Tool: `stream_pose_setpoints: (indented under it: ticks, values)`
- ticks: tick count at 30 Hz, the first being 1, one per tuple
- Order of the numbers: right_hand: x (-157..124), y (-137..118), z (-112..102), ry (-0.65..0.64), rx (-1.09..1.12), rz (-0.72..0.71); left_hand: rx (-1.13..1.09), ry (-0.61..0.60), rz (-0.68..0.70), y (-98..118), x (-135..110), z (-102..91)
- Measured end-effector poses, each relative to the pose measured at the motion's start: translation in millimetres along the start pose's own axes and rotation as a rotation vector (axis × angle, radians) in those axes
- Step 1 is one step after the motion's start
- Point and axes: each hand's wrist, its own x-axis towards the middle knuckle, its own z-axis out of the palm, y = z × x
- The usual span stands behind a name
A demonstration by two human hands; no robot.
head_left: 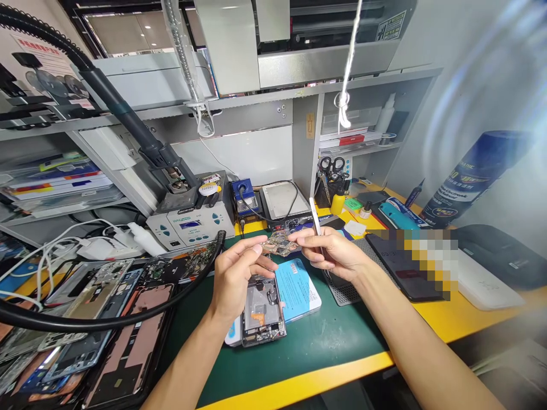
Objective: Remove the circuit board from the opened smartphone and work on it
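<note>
Between both hands, above the bench, is a small phone circuit board (280,243). My left hand (233,276) pinches its left end between thumb and fingers. At the right end, the fingertips of my right hand (335,253) grip the board. That hand also holds metal tweezers (315,217), which point upward. Below the hands lies an opened phone (262,310) with its inner parts bare, partly covered by my left fingers. It rests on a blue and white box (299,293) on the green mat (333,347).
Phone frames and screens (123,347) are piled at the left. A black hose (106,324) arcs across them. Behind stands a rework station (188,225). A perforated metal plate (348,293), a dark phone (404,267) and a spray can (465,176) are at the right.
</note>
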Motion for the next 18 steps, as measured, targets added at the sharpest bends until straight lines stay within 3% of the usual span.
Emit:
stream_pose_setpoints:
  ticks: [6, 11, 18]
  values:
    - [-0.4, -0.1, -1.1, -0.099, -0.091, 0.005, 0.147, 0.109, 0.117, 0.5, -0.3, 0.0]
    - [-2.8, 0.4, -0.5, -0.202, -0.148, 0.023, 0.147, 0.161, 0.13, -1.9, 0.3, -1.7]
    - [-4.8, -1.3, 2.2, -0.24, -0.159, 0.032, 0.111, 0.172, 0.113, -1.1, 0.8, -1.6]
